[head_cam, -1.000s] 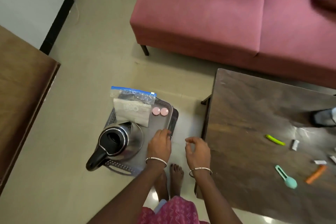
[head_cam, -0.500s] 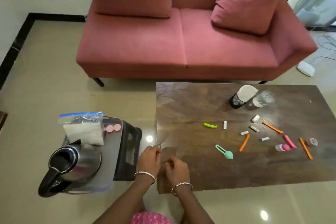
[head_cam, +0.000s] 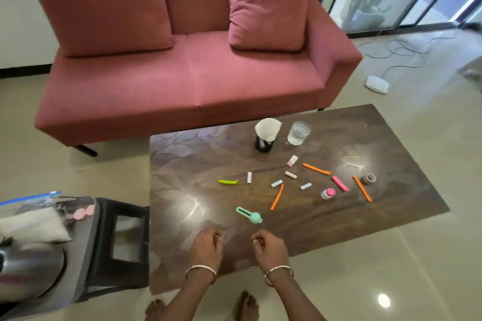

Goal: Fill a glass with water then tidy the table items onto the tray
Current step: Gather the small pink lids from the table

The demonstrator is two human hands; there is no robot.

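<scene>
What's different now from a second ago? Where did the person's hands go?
Both hands moved right, from the gray tray to the near edge of the wooden table. The left hand came off the tray's rim. It and the right hand have curled fingers, and I cannot tell if they hold anything. The kettle and the glass stayed put.

left hand (head_cam: 207, 245) and right hand (head_cam: 270, 246) hover loosely curled over the wooden table (head_cam: 339, 216), near a teal plastic tool (head_cam: 249, 215).
</scene>
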